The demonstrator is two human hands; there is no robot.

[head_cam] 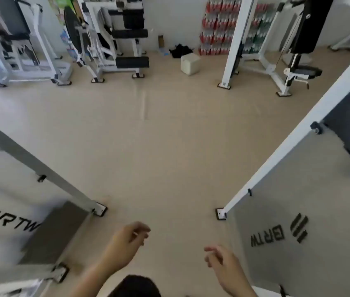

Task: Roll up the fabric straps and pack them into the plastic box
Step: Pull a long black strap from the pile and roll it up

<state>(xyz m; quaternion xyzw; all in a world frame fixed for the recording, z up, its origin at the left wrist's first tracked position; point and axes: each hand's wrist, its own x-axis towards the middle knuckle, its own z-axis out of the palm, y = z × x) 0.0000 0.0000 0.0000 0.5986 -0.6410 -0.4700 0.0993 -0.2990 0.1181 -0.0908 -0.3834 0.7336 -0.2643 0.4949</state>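
Note:
No fabric strap and no plastic box shows in the head view. My left hand (124, 243) hangs low in the middle, fingers loosely curled, holding nothing. My right hand (221, 264) is a little lower and to the right, fingers also loosely bent and empty. Both hands hover over the beige gym floor (159, 157). A dark blurred shape sits at the bottom edge between my forearms.
White machine panels marked BRTW flank me, left (9, 211) and right (298, 221), with bolted feet. Far ahead stand weight machines (105, 43), a white frame post (232, 50), a pale cube (190, 63), a dark cloth heap (180, 50) and stacked packs (219, 26).

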